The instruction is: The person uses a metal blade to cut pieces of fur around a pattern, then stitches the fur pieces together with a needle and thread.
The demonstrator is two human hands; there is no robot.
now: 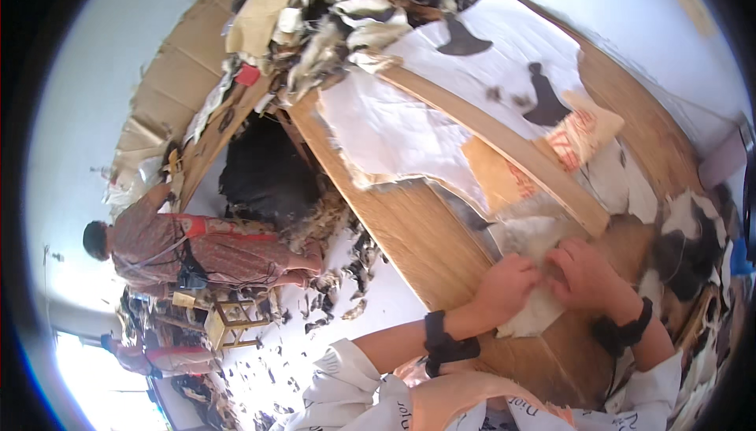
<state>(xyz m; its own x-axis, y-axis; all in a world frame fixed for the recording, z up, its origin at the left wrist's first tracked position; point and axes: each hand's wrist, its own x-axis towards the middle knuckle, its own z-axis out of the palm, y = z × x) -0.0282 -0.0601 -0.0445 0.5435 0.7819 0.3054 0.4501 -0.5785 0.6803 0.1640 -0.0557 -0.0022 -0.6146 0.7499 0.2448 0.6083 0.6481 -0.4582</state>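
Observation:
My left hand [508, 284] and my right hand [585, 275] are close together at the near right of the wooden table [417, 242]. Both have curled, closed fingers that almost meet. Anything pinched between them is too small or too hidden to make out. Directly under them lies a pale hide piece [535, 322], with its far part showing beyond my fingers. Brown fur [630, 242] lies just past my right hand. A long wooden strip [496, 147] crosses a large white sheet [402, 131] and ends close to my right hand.
Two dark axe-shaped templates [463, 37] rest on white sheeting beside brown paper with red print [583, 135]. Fur scraps [370, 13] are heaped at the far end. At left, a person [197, 250] stands by another table, near a wooden stool [228, 325]; another person [161, 358] is farther back.

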